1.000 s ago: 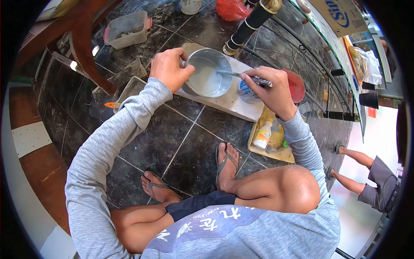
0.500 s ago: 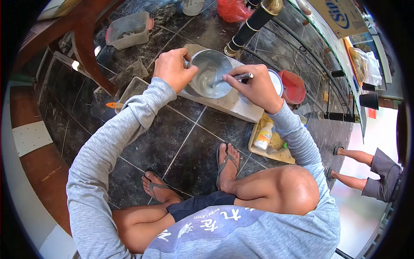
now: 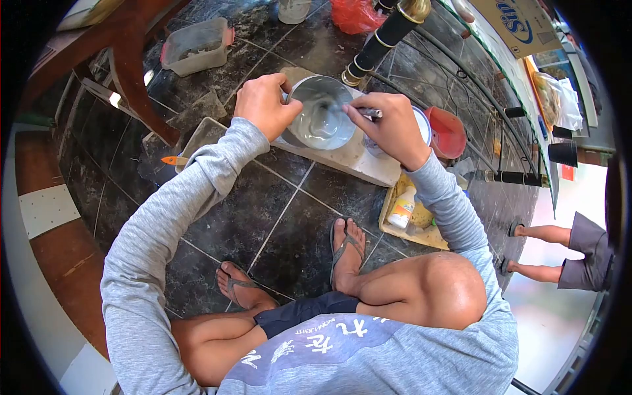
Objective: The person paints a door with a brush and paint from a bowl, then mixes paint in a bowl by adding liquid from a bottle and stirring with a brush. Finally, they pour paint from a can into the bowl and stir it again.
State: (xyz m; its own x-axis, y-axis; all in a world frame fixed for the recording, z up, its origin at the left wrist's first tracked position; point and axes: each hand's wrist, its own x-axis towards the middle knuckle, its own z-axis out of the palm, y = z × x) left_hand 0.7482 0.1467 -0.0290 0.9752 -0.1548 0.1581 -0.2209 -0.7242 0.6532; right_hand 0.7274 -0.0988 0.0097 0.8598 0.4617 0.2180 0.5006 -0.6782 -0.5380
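A round grey container [image 3: 305, 135] of shiny greyish liquid stands tilted on a pale block [image 3: 368, 164]. My left hand [image 3: 266, 105] grips its left rim, with the thumb over the edge. In my right hand [image 3: 390, 125] is a slim tool with a metal handle [image 3: 372, 112], pinched between thumb and fingers. Its lower end goes into the liquid and is blurred there. Behind the right wrist stands a white tub with a blue rim [image 3: 422, 125], partly covered by the hand.
A yellow tray [image 3: 421, 237] with a white bottle [image 3: 401, 209] sits right of the block. Beyond are a red container [image 3: 447, 135], a black post [image 3: 375, 49] and a clear plastic box [image 3: 197, 49]. An orange-handled tool [image 3: 174, 160] lies left. Another person's legs [image 3: 543, 253] show at right.
My right hand has shifted slightly, tilting the tool, and the swirl in the liquid has a different shape. My left hand stays on the rim. The other person's legs moved a little.
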